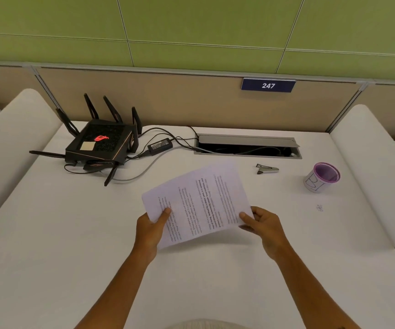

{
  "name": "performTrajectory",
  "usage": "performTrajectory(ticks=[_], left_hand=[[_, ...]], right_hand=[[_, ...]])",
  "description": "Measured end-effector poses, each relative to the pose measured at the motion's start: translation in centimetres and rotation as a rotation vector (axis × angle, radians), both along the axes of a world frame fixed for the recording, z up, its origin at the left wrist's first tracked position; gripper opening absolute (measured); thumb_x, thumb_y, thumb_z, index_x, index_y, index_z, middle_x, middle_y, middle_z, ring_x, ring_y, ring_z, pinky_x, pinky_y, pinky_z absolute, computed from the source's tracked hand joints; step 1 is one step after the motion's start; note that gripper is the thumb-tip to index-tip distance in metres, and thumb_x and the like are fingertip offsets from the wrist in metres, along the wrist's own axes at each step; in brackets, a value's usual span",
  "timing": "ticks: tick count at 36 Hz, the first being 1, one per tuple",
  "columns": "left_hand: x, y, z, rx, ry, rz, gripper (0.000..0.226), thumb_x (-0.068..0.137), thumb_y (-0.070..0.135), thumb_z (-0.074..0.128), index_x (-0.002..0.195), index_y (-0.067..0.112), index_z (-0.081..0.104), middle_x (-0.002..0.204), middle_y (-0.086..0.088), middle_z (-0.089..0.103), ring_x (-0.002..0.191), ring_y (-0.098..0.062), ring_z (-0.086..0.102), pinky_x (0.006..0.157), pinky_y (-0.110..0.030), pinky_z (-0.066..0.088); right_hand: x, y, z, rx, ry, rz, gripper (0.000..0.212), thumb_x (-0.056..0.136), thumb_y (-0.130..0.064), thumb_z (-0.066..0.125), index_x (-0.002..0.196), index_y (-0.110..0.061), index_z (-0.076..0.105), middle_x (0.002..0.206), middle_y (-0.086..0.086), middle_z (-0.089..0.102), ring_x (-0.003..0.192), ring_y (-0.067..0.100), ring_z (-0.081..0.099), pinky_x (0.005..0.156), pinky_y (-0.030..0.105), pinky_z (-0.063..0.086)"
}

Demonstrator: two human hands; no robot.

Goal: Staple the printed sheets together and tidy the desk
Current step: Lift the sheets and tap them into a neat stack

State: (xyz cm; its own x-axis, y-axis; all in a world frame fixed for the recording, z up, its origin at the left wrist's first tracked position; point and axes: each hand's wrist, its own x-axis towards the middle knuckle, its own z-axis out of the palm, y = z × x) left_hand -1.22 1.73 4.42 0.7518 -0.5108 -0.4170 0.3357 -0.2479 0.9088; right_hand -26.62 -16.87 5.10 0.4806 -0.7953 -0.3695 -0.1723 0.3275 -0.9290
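Observation:
The printed sheets (pixel 200 203) are white pages with lines of text, held tilted a little above the middle of the white desk (pixel 49 233). My left hand (pixel 151 230) grips their near left corner, thumb on top. My right hand (pixel 264 225) pinches their near right corner. A small grey stapler (pixel 267 169) lies on the desk beyond the sheets to the right, apart from both hands. A purple-rimmed mesh cup (pixel 322 177) with a paper label stands further right.
A black router (pixel 99 144) with several antennas sits at the back left, with a power adapter (pixel 160 146) and cables trailing to an open cable hatch (pixel 247 146). A beige partition with a "247" plate (pixel 268 85) closes the back. White side dividers flank the desk.

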Motion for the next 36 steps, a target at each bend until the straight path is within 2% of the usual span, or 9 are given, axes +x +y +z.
performTrajectory(ticks=[5,10,14,17,19,21,26,31,36], left_hand=[[-1.5,0.0,0.4,-0.102,0.118,0.071,0.029,0.097,0.03,0.076,0.125,0.028,0.069,0.114,0.005,0.078,0.104,-0.019,0.072,0.075,-0.034,0.058],[-4.2,-0.6,0.1,-0.164,0.257,0.11,0.021,0.095,0.028,0.078,0.115,0.029,0.074,0.111,0.002,0.083,0.106,-0.025,0.075,0.083,-0.041,0.062],[-6.5,-0.9,-0.7,-0.189,0.319,0.095,0.028,0.091,0.026,0.082,0.118,0.029,0.074,0.114,0.002,0.083,0.111,-0.026,0.077,0.096,-0.052,0.063],[-7.3,-0.7,-0.8,-0.187,0.323,0.07,0.041,0.085,0.024,0.087,0.123,0.028,0.073,0.12,0.0,0.082,0.113,-0.026,0.077,0.099,-0.052,0.063],[-6.8,-0.4,-0.7,-0.2,0.305,0.083,0.048,0.08,0.026,0.088,0.126,0.026,0.072,0.122,-0.001,0.081,0.115,-0.025,0.076,0.097,-0.047,0.064],[-5.7,0.2,-0.6,-0.217,0.261,0.108,0.045,0.084,0.026,0.086,0.127,0.026,0.073,0.122,0.0,0.081,0.116,-0.024,0.076,0.094,-0.042,0.064],[-2.2,1.2,0.0,-0.145,0.091,-0.017,0.036,0.094,0.019,0.08,0.127,0.032,0.075,0.116,0.004,0.081,0.115,-0.02,0.074,0.105,-0.044,0.059],[-0.6,-0.9,2.2,-0.085,-0.056,-0.25,0.044,0.093,0.023,0.082,0.134,0.03,0.067,0.113,0.004,0.082,0.106,-0.021,0.079,0.095,-0.046,0.066],[-0.8,-3.6,5.2,-0.161,-0.139,-0.276,0.033,0.089,0.022,0.086,0.118,0.031,0.072,0.11,0.01,0.083,0.1,-0.015,0.08,0.084,-0.03,0.067]], right_hand=[[1.2,0.6,0.9,0.095,-0.16,-0.031,0.038,0.096,-0.01,0.072,0.134,-0.008,0.066,0.123,0.015,0.075,0.114,0.036,0.072,0.1,0.054,0.057],[3.4,2.8,1.6,0.123,-0.22,-0.077,0.042,0.093,-0.007,0.074,0.134,-0.011,0.065,0.124,0.01,0.076,0.114,0.032,0.073,0.095,0.054,0.06],[4.8,4.4,1.7,0.107,-0.212,-0.162,0.048,0.089,-0.007,0.078,0.133,-0.018,0.064,0.123,0.003,0.076,0.111,0.026,0.075,0.09,0.051,0.063],[5.3,4.5,2.0,0.066,-0.145,-0.212,0.046,0.086,-0.008,0.081,0.127,-0.026,0.066,0.118,-0.001,0.078,0.106,0.023,0.076,0.086,0.047,0.065],[5.1,4.0,2.4,0.038,-0.109,-0.204,0.043,0.086,-0.008,0.081,0.121,-0.029,0.068,0.116,-0.002,0.078,0.104,0.022,0.076,0.085,0.046,0.065],[4.7,3.3,2.9,0.006,-0.077,-0.178,0.04,0.086,-0.008,0.082,0.12,-0.026,0.069,0.115,-0.001,0.078,0.103,0.022,0.076,0.085,0.046,0.065],[3.6,1.5,4.1,-0.051,0.007,-0.09,0.032,0.086,-0.008,0.082,0.115,-0.019,0.073,0.11,-0.002,0.08,0.098,0.022,0.078,0.081,0.043,0.066],[3.5,1.0,4.5,-0.11,0.051,0.016,0.03,0.089,-0.011,0.08,0.117,-0.017,0.073,0.108,-0.001,0.081,0.093,0.022,0.079,0.083,0.049,0.065],[4.0,1.4,4.6,-0.156,0.031,0.056,0.028,0.091,-0.011,0.078,0.118,-0.019,0.075,0.11,-0.002,0.08,0.097,0.024,0.078,0.085,0.05,0.065]])
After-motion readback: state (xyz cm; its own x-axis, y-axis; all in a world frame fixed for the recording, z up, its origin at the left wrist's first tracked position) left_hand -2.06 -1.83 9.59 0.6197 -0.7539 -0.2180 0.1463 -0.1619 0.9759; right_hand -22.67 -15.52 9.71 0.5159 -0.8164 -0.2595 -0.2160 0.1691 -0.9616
